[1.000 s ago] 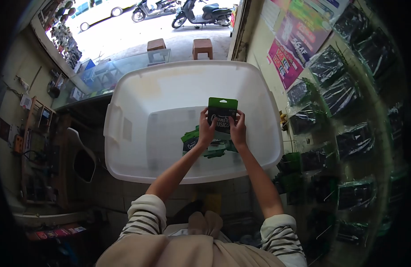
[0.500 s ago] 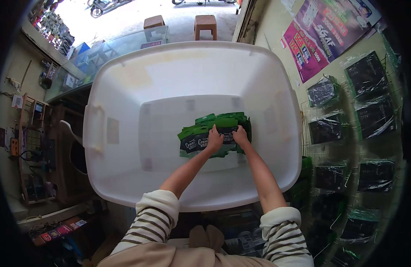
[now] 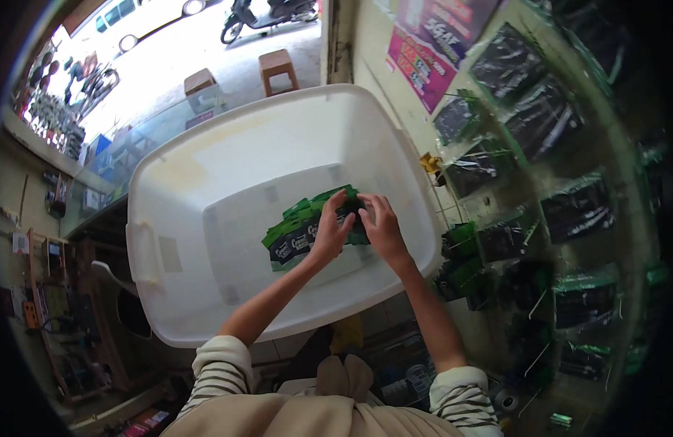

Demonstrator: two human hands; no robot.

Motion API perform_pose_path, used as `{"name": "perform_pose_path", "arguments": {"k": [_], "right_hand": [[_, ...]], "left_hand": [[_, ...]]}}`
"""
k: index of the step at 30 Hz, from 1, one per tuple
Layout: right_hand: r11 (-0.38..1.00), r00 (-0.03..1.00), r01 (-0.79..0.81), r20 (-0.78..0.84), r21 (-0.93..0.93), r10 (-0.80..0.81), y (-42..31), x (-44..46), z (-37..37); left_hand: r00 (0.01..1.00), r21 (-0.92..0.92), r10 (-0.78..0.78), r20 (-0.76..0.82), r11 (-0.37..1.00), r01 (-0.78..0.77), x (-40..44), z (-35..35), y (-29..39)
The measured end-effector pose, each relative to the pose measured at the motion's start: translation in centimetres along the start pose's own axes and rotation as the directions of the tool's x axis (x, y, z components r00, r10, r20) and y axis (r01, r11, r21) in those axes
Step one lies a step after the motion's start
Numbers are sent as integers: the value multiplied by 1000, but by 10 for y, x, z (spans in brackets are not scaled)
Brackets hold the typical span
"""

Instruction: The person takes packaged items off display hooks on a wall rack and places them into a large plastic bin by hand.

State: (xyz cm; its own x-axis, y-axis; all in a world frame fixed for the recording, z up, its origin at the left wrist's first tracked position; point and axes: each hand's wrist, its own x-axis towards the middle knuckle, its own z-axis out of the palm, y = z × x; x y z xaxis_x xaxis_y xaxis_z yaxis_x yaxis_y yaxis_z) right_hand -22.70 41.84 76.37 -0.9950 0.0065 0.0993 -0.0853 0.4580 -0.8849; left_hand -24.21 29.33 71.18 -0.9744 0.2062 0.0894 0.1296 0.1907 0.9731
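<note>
Inside the large white tub (image 3: 231, 197), a spread of overlapping green and black packets (image 3: 293, 237) lies on the bottom. My left hand (image 3: 332, 229) is over the right part of the packets, its fingers apart and nothing seen in its grasp. Just right of it, my right hand (image 3: 381, 222) hovers at the packets' right end, open, with thumb and fingers spread. Both hands partly cover the packets beneath them.
Packets in clear plastic (image 3: 578, 207) hang on the right wall below a pink poster (image 3: 424, 65). A glass counter (image 3: 162, 135) stands behind the tub at the left. Two brown stools (image 3: 278, 71) are beyond it. A white chair (image 3: 114, 277) is at the left.
A green and black packet held up in both hands a second ago was lowered onto the others and let go. Both hands have opened. The view has turned and tilted.
</note>
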Motion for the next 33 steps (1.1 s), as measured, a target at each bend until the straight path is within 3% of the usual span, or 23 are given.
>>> {"name": "perform_pose_path", "arguments": {"k": [2, 4, 6, 9, 11, 12, 14, 15, 16, 17, 18, 20, 21, 23, 24, 26, 27, 29, 31, 33], "right_hand": [[956, 957, 107, -232, -273, -174, -30, -43, -34], [969, 908, 51, -394, -242, -146, -44, -92, -58], [977, 843, -32, -530, -210, -87, -36, -146, -68], [974, 769, -173, -638, -148, 40, -1, -230, -66], [930, 720, -364, -620, 43, 311, 41, -286, -54], [923, 688, -381, -649, 60, 326, 65, -315, -43], [801, 594, -599, -662, 15, 457, 112, -371, -22], [792, 568, -609, -676, 39, 470, 128, -398, -13], [719, 502, -683, -634, 128, 589, 141, -424, -5], [633, 428, -744, -576, 211, 696, 155, -451, 4], [623, 407, -746, -582, 233, 704, 174, -482, 15], [555, 424, -826, -537, 102, 729, 210, -539, 36], [550, 409, -827, -547, 116, 730, 220, -557, 44], [459, 321, -877, -537, 142, 780, 238, -579, 51], [453, 308, -878, -545, 151, 780, 241, -579, 48], [362, 186, -896, -520, 259, 833, 242, -564, 39], [362, 178, -892, -526, 272, 831, 256, -555, 36], [532, 234, -776, -628, 339, 742, 293, -538, 31], [644, 312, -728, -721, 237, 618, 324, -507, 11], [761, 355, -624, -802, 179, 480, 373, -480, -4]], "left_hand": [[985, -116, 83, 154, 991, -65, -29, 10, 65], [960, -167, 195, 203, 972, -162, -60, 26, 109], [948, -270, 217, 232, 951, -152, -96, 49, 130], [880, -253, 279, 384, 949, -190, -153, 92, 117], [822, -233, 272, 501, 957, -175, -193, 118, 83], [802, -187, 230, 552, 971, -149, -213, 132, 53], [760, -140, 191, 621, 981, -132, -248, 153, -10], [740, -87, 22, 672, 995, 50, -262, 153, -44], [691, -18, -146, 708, 974, 224, -273, 150, -79], [676, 103, -128, 726, 992, 77, -283, 144, -126], [659, 211, -109, 744, 974, -78, -289, 132, -158], [564, 445, -362, 742, 896, -10, -290, 111, -172], [553, 443, -357, 753, 896, -24, -290, 105, -178], [589, 554, -335, 736, 798, -237, -288, 107, -188], [579, 546, -330, 746, 800, -248, -286, 118, -184], [552, 475, -319, 770, 865, -162, -274, 143, -168], [546, 471, -312, 778, 864, -177, -269, 159, -175], [610, 288, -124, 783, 941, -179, -262, 200, -199], [577, 223, -136, 805, 971, -82, -248, 255, -186], [551, -33, 195, 812, 956, -291, -234, 304, -179]]}}
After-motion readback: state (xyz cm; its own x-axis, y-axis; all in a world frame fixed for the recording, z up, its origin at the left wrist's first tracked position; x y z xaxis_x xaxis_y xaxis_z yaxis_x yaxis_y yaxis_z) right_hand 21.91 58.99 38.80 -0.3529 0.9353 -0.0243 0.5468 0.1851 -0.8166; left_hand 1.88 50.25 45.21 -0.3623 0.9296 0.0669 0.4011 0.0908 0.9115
